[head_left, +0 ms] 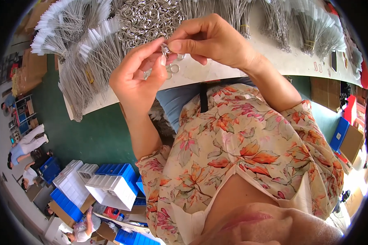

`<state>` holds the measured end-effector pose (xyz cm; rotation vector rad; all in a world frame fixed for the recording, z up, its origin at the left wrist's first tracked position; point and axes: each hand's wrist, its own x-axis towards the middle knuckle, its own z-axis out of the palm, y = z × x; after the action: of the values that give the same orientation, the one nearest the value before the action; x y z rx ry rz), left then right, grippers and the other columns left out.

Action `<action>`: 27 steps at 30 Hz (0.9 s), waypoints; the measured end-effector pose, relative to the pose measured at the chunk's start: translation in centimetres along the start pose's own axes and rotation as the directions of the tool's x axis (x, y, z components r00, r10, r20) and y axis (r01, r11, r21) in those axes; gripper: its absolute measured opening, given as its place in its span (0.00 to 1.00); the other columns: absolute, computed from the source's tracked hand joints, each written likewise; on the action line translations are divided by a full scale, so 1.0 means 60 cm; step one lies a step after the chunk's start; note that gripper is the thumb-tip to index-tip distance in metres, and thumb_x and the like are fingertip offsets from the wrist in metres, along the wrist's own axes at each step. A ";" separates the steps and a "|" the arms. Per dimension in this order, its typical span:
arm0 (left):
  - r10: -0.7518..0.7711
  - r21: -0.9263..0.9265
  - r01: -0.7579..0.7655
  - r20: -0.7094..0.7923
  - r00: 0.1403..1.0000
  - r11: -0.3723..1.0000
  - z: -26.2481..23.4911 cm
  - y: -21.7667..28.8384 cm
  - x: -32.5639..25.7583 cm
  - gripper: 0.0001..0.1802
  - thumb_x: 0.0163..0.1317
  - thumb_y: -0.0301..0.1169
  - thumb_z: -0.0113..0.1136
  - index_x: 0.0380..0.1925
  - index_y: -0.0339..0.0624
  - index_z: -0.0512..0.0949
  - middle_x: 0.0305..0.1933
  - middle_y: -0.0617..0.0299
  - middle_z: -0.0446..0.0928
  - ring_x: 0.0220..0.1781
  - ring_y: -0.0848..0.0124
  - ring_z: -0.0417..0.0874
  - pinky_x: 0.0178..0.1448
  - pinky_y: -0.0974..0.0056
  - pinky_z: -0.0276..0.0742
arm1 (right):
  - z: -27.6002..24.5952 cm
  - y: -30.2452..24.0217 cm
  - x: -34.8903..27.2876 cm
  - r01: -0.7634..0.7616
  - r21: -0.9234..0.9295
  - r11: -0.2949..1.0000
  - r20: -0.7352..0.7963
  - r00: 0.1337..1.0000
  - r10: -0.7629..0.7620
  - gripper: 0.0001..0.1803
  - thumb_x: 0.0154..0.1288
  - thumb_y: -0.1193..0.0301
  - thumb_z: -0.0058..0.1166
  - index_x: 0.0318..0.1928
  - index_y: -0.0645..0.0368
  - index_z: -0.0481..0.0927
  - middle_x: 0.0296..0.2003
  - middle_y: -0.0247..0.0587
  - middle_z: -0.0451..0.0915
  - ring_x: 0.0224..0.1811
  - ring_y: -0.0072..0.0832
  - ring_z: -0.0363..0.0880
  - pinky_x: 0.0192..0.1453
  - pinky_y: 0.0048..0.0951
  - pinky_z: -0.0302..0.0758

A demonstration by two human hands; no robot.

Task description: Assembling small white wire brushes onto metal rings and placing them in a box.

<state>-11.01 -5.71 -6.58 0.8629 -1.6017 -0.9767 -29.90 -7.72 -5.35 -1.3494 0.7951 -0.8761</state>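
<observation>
Several small silvery metal rings (165,49), stacked close together, are pinched between my two hands above the table's near edge. My left hand (140,75) grips them with thumb and fingertips from the left. From the right, the thumb and forefinger of my right hand (212,43) press on the same rings. Just beyond the hands spreads a large heap of similar metal rings (145,22). A loose ring (174,68) lies on the white tabletop (210,70) beneath my fingers, with others partly hidden by them.
Bundles of thin grey wires with white ends (98,45) cover the table's left side. More wire bundles (310,30) lie along the right, near a dark flat object (334,61). Blue and white plastic crates (112,185) stand on the green floor at left. Other people are farther off.
</observation>
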 end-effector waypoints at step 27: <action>-0.463 0.067 0.459 0.054 0.885 0.886 -0.079 -0.046 -0.004 0.12 0.60 0.26 0.54 0.42 0.33 0.78 0.36 0.57 0.80 0.34 0.73 0.81 0.39 0.70 0.78 | 0.001 0.130 -0.058 0.111 -0.767 0.632 -0.032 0.977 -0.210 0.04 0.56 0.74 0.54 0.34 0.57 0.78 0.26 0.36 0.75 0.25 0.32 0.74 0.28 0.27 0.71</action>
<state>-6.18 -7.49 -8.50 1.2981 -1.5125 -1.3115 -30.92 -4.49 -13.17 -2.1648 1.2367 -0.7821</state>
